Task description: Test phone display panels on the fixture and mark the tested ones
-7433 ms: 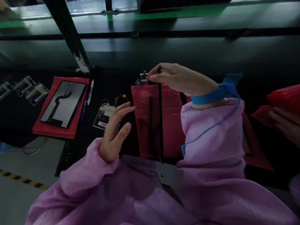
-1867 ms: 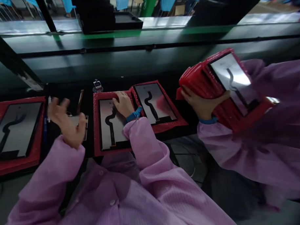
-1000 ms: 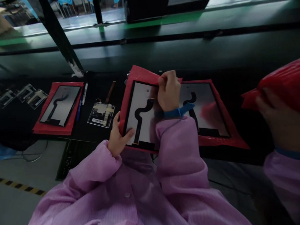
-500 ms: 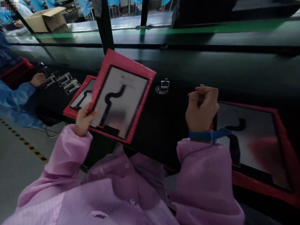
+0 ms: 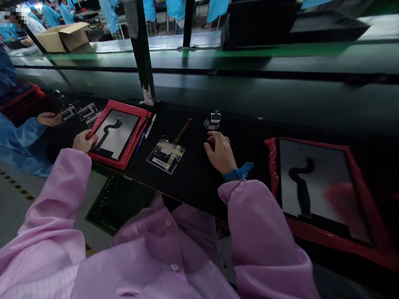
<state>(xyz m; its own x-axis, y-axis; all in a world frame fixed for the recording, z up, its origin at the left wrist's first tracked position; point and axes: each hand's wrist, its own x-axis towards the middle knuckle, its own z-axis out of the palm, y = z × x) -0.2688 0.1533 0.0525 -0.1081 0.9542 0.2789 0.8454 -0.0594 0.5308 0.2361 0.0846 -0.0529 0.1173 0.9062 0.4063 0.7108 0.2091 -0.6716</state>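
Note:
My left hand (image 5: 85, 141) grips the left edge of an LCD panel (image 5: 123, 136) that lies with its red wrap on a stack at the left of the bench. A black curved ribbon cable runs over the panel's grey back. My right hand (image 5: 220, 152), a blue wrist strap (image 5: 239, 172) around its wrist, hovers over the black bench with loosely curled fingers, holding nothing. Just beyond its fingertips stands a small chrome tally counter (image 5: 215, 118). Between my hands lies a flat circuit board (image 5: 166, 155) with tan tape and a brown ribbon strip.
Another LCD panel (image 5: 329, 189) on red wrap (image 5: 359, 172) lies at the right. Pens (image 5: 150, 126) rest beside the left stack. A co-worker's hand (image 5: 49, 119) is at similar boards (image 5: 88, 111) farther left. A green post (image 5: 142, 56) rises behind, before a conveyor (image 5: 270, 93).
My left hand has lowered the LCD panel leftward onto the stack, uncovering the circuit board and pens. My right hand has moved left toward the tally counter, and its fingers have loosened.

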